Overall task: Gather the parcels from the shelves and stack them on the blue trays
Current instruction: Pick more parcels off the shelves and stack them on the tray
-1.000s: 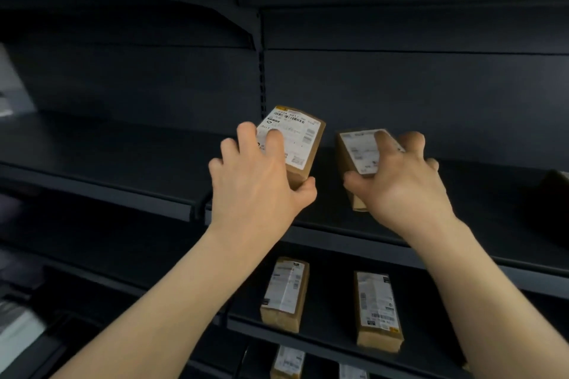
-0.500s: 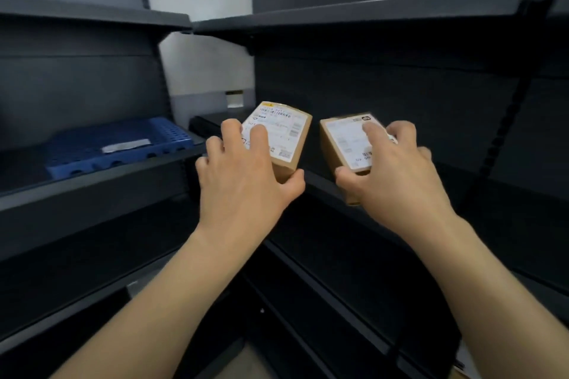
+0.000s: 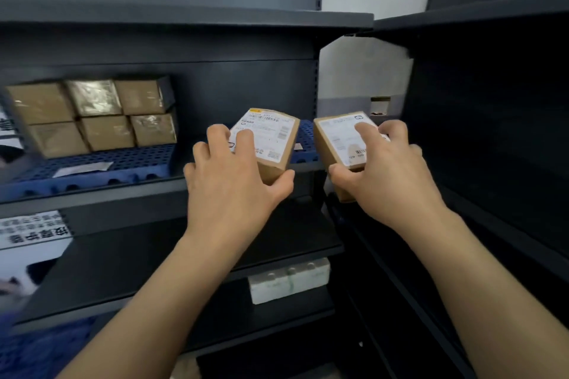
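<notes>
While two parcels are held clear of any surface, the step in hand is judged to be the carry toward the blue tray (image 3: pixel 101 163); setting-down is not yet done.

1. Left parcel (image 3: pixel 271 138). Small rectangular carton of matt brown card, with a white printed label bearing barcodes on its upper face. It is held tilted, to the right of the blue tray and nearer the viewer. It is gripped by the left hand (image 3: pixel 234 184), with fingers curled over the label and the thumb tucked under the near lower corner.

2. Right parcel (image 3: pixel 341 138). Same shape, card and label. It is held further right of the blue tray, just beside item 1 but apart from it. It is gripped by the right hand (image 3: pixel 385 181), with the forefinger laid on the label and the thumb along the near lower edge.

3. Blue tray. Moulded plastic with a perforated grid top and arched openings along the front edge. It is carried on a dark metal shelf (image 3: pixel 92 194). A pale slip (image 3: pixel 81 167) lies on its bare front part. More blue grid is seen behind item 1; whether it is the same tray cannot be told.

4. Stacked parcels (image 3: pixel 92 114). Six faces are counted, in two rows of three, at the back left of the blue tray. They are of brown card with glossy tape and are blurred.

Next move, as judged: each carton is to be levelled, lowered flat onto bare grid to the right of the stack, and squared against it before the grip is released.
</notes>
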### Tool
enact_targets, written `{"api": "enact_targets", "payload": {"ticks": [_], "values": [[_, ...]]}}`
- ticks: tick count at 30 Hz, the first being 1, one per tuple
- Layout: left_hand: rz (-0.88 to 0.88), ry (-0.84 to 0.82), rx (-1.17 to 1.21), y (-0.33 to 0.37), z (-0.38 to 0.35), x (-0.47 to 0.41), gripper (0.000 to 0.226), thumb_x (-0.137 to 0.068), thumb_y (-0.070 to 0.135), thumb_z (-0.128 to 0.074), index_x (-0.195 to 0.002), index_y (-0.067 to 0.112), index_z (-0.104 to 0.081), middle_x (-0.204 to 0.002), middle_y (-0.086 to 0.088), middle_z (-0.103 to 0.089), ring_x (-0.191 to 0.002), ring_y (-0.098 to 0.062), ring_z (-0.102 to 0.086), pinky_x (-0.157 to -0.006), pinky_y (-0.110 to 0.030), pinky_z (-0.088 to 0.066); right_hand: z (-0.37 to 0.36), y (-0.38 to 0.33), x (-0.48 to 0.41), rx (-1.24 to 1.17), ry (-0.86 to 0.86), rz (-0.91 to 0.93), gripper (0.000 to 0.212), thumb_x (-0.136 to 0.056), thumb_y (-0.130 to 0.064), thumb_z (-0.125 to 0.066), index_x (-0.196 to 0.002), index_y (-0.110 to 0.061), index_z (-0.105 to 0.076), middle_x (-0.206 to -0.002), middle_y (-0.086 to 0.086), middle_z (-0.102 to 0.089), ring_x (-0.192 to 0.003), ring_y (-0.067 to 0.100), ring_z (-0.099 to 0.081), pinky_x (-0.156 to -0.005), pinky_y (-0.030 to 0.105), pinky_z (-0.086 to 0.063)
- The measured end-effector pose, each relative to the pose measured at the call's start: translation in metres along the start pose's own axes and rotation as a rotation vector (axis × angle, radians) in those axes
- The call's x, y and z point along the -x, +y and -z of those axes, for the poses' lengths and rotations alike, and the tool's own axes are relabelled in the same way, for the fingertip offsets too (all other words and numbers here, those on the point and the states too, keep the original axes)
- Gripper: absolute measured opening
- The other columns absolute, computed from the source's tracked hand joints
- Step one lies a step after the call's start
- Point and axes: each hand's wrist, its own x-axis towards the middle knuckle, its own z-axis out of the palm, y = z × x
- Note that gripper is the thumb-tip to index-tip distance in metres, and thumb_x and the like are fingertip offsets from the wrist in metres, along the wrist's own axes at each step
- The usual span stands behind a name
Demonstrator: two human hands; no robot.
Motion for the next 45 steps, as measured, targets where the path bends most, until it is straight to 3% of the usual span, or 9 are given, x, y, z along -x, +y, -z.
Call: {"api": "enact_targets", "payload": {"ticks": [12, 21, 36, 45], "values": [[0.168, 0.03, -0.129, -0.013, -0.057, -0.074, 0.072, -0.075, 0.059, -0.056, -0.127, 0.011, -0.044, -0.128, -0.012, -0.037, -0.115, -0.034, -0.039, -0.092, -0.046, -0.037, -0.052, 0.011, -0.114, -0.103, -0.05, 0.15, 0.064, -0.084, -0.05, -0.057, -0.136, -0.019, -0.035, -0.136, 0.004, -0.028, -0.113, 0.033, -0.039, -0.076, 0.034, -0.037], [0.223, 0.043, -0.176, -0.051, -0.095, -0.121, 0.074, -0.078, 0.06, -0.055, -0.13, 0.009, -0.042, -0.131, -0.013, -0.036, -0.117, -0.034, -0.038, -0.094, -0.045, -0.037, -0.1, -0.012, -0.17, -0.139, -0.136, 0.176, 0.067, -0.085, -0.051, -0.057, -0.138, -0.02, -0.032, -0.143, 0.005, -0.023, -0.121, 0.037, -0.036, -0.093, 0.045, -0.045], [0.124, -0.081, -0.088, -0.122, -0.173, -0.229, 0.076, -0.078, 0.059, -0.058, -0.129, 0.004, -0.044, -0.131, -0.016, -0.037, -0.113, -0.038, -0.042, -0.091, -0.047, -0.041, -0.177, -0.07, -0.263, -0.092, -0.179, 0.049, 0.074, -0.085, -0.053, -0.058, -0.145, -0.022, -0.028, -0.146, 0.003, -0.018, -0.127, 0.037, -0.031, -0.1, 0.045, -0.042], [0.198, -0.161, -0.104, -0.121, -0.212, -0.263, 0.077, -0.079, 0.06, -0.056, -0.13, 0.005, -0.041, -0.13, -0.015, -0.036, -0.113, -0.038, -0.042, -0.089, -0.045, -0.042, -0.212, -0.073, -0.314, -0.098, -0.28, 0.116, 0.07, -0.086, -0.052, -0.057, -0.143, -0.018, -0.032, -0.14, 0.007, -0.024, -0.124, 0.039, -0.032, -0.098, 0.042, -0.038]]}}
